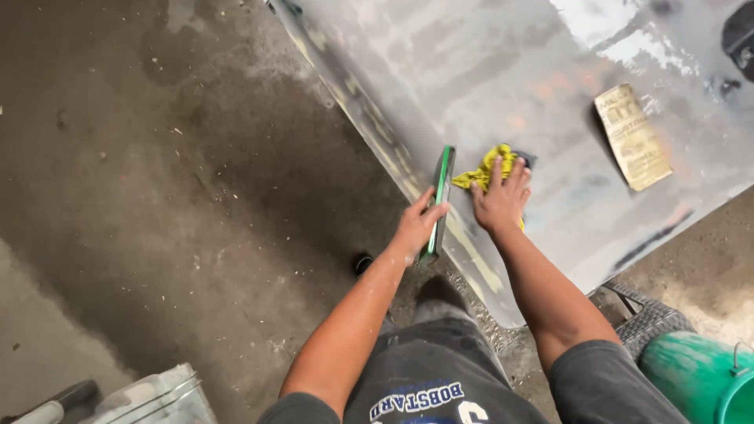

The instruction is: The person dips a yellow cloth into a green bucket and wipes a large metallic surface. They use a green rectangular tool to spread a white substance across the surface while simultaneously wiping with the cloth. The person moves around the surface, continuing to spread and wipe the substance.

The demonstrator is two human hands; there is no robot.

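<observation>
My left hand (419,222) grips a long flat green-edged sanding block (441,188), held on edge at the rim of a large grey sanded car body panel (503,71). My right hand (501,198) lies flat, fingers spread, on a crumpled yellow cloth (488,169) that rests on the panel just right of the block. The two hands are close together, a few centimetres apart. A worn tan sheet of sandpaper (632,137) lies on the panel further right.
A stained concrete floor (157,196) spreads to the left. A green bucket (699,377) and a dark woven basket (652,318) stand at the lower right. A clear plastic container (157,396) and a tool handle (47,404) sit at the lower left.
</observation>
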